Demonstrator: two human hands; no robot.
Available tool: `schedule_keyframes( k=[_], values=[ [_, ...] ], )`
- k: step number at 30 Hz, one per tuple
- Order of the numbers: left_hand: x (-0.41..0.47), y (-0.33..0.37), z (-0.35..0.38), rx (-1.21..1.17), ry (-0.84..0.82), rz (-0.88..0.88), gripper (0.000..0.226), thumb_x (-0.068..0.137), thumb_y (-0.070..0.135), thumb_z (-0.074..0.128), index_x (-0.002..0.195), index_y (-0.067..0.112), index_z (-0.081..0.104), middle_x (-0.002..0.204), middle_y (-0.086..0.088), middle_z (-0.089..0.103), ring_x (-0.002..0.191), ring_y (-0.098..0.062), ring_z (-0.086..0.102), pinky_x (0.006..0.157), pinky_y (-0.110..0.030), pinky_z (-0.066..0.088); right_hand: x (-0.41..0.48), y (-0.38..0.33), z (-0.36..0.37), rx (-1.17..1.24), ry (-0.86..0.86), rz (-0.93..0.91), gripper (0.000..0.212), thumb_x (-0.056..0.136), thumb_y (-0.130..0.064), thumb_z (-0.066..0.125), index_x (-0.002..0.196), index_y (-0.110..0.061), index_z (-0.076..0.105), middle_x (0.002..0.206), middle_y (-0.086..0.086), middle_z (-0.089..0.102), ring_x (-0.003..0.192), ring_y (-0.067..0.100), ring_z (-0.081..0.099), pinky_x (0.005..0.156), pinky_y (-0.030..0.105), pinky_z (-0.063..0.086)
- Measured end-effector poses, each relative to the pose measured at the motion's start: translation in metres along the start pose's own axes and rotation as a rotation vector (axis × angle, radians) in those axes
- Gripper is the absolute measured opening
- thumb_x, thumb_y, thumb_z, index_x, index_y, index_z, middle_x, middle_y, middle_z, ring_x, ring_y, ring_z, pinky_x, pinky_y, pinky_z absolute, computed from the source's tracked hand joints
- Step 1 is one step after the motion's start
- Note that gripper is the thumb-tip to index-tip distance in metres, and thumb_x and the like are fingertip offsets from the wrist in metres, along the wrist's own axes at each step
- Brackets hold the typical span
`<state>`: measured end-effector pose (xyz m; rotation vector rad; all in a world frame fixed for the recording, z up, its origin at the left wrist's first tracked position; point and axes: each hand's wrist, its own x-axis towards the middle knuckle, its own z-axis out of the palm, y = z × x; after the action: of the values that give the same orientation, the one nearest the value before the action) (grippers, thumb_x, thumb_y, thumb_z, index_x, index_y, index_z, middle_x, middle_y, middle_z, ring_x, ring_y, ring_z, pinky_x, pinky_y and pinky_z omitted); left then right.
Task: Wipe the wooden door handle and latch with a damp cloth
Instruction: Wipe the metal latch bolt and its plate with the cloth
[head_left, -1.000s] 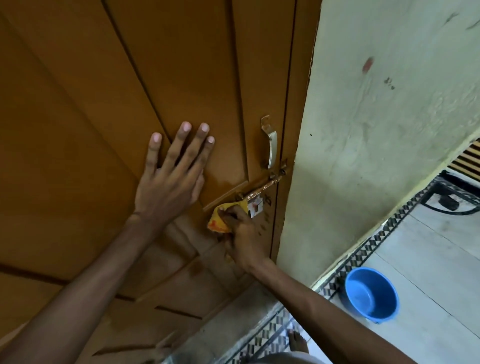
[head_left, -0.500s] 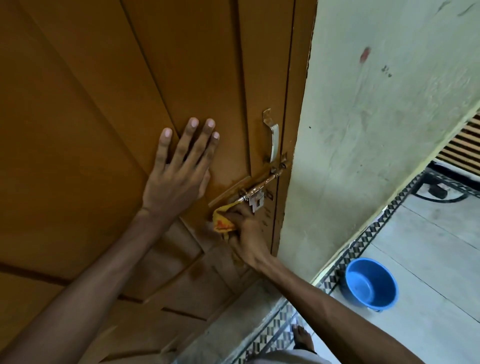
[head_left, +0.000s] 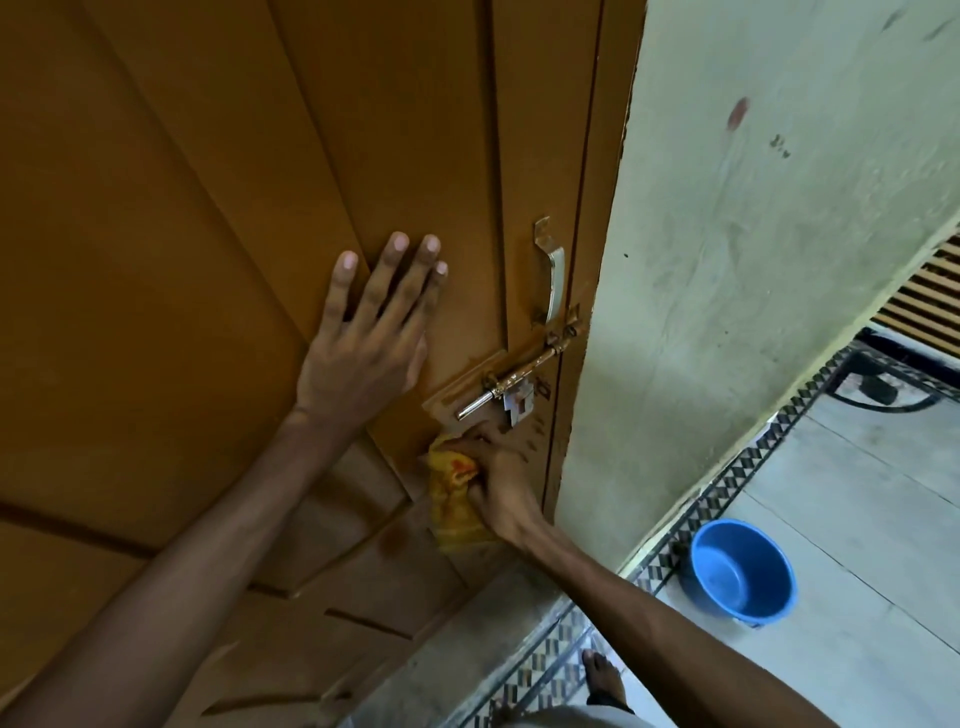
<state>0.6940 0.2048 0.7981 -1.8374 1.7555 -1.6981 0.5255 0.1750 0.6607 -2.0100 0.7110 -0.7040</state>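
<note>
A brown wooden door (head_left: 218, 218) fills the left of the view. Near its right edge is a curved metal handle (head_left: 555, 278), and below it a brass sliding latch (head_left: 519, 371) with a small plate hanging from it. My left hand (head_left: 371, 332) lies flat on the door, fingers spread, left of the latch. My right hand (head_left: 501, 480) is just below the latch, shut on a yellow cloth (head_left: 451, 493) pressed against the door. The latch bolt is fully uncovered.
A pale green wall (head_left: 753, 249) stands right of the door. On the tiled floor at lower right sits a blue plastic basin (head_left: 743, 571). A patterned tile border (head_left: 691, 519) runs along the wall. My bare foot (head_left: 602, 675) shows at the bottom.
My right hand and the cloth have slid down off the latch, leaving the bolt end uncovered. My left hand stays flat on the door.
</note>
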Motion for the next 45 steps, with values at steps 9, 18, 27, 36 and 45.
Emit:
schedule_keyframes(
  k=[9, 18, 27, 36, 45],
  values=[
    [-0.001, 0.003, -0.001, 0.006, -0.010, -0.014, 0.063, 0.101, 0.031, 0.042, 0.159, 0.015, 0.023, 0.164, -0.005, 0.025, 0.149, -0.025, 0.027, 0.120, -0.052, 0.005, 0.032, -0.016, -0.004, 0.192, 0.466, 0.351, 0.039, 0.077, 0.012, 0.057, 0.112, -0.004, 0.053, 0.105, 0.002, 0.053, 0.089, 0.005, 0.050, 0.079, 0.005, 0.039],
    [-0.001, 0.003, -0.003, 0.015, -0.012, -0.011, 0.063, 0.101, 0.034, 0.043, 0.158, 0.016, 0.025, 0.163, -0.005, 0.027, 0.148, -0.026, 0.028, 0.119, -0.052, 0.007, 0.028, 0.006, 0.007, 0.965, 0.226, 0.885, 0.020, 0.088, 0.000, 0.051, 0.093, -0.009, 0.069, 0.091, 0.017, 0.074, 0.084, 0.030, 0.071, 0.078, 0.041, 0.058],
    [0.001, 0.005, -0.006, 0.044, -0.014, -0.024, 0.065, 0.098, 0.036, 0.046, 0.157, 0.017, 0.028, 0.162, -0.004, 0.029, 0.148, -0.025, 0.028, 0.118, -0.052, 0.009, 0.032, -0.017, -0.013, 0.801, -0.022, 0.871, 0.021, 0.095, -0.006, 0.042, 0.085, -0.015, 0.058, 0.077, -0.002, 0.058, 0.049, 0.004, 0.062, 0.040, 0.013, 0.049],
    [0.002, 0.005, -0.012, -0.065, -0.076, -0.053, 0.061, 0.100, 0.033, 0.045, 0.157, 0.018, 0.029, 0.164, -0.004, 0.023, 0.151, -0.026, 0.022, 0.121, -0.052, 0.004, 0.008, -0.020, -0.023, 0.970, -0.056, 1.153, 0.010, 0.091, -0.005, 0.055, 0.086, -0.006, 0.064, 0.092, 0.015, 0.067, 0.099, 0.032, 0.068, 0.082, 0.039, 0.056],
    [-0.034, 0.083, 0.004, -0.418, -0.349, 0.050, 0.028, 0.098, 0.032, 0.046, 0.095, 0.017, 0.068, 0.103, -0.007, 0.065, 0.106, -0.028, 0.051, 0.080, -0.042, 0.035, 0.049, 0.002, -0.087, 1.161, 0.286, 1.014, 0.031, 0.099, -0.009, 0.041, 0.072, -0.016, 0.054, 0.064, 0.001, 0.060, 0.057, 0.013, 0.058, 0.066, 0.031, 0.059]
  ],
)
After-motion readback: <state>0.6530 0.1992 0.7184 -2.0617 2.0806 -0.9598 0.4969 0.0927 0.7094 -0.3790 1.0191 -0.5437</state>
